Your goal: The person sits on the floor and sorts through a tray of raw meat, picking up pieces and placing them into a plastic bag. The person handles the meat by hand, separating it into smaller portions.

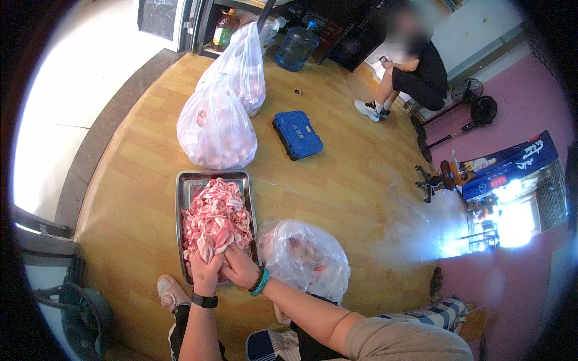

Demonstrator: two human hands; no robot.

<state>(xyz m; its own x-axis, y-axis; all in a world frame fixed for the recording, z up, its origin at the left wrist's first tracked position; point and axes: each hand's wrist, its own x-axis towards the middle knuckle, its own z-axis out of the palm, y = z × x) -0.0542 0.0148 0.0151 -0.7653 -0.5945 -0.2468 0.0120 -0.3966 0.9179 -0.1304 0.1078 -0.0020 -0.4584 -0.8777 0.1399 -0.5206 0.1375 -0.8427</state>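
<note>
Pale pink and white pieces of raw meat (219,194) are heaped in a rectangular metal tray (179,203) on the floor before me. At the near end of the heap, my left hand (204,271), with a black band on its wrist, grips some of this meat. Close against it, my right hand (241,267) holds meat too; a dark beaded bracelet and a turquoise bangle (260,283) circle that wrist. Fingers on both hands are partly hidden by the pieces. Just right of the tray sits a translucent plastic bag (311,257) with reddish contents.
Two filled plastic bags (216,131) stand beyond the tray. A blue plastic case (298,134) lies right of them, a water jug (295,48) farther back. Someone in black sits at the back right (426,74), near standing fans (483,109). My shoe (173,292) is beside the tray.
</note>
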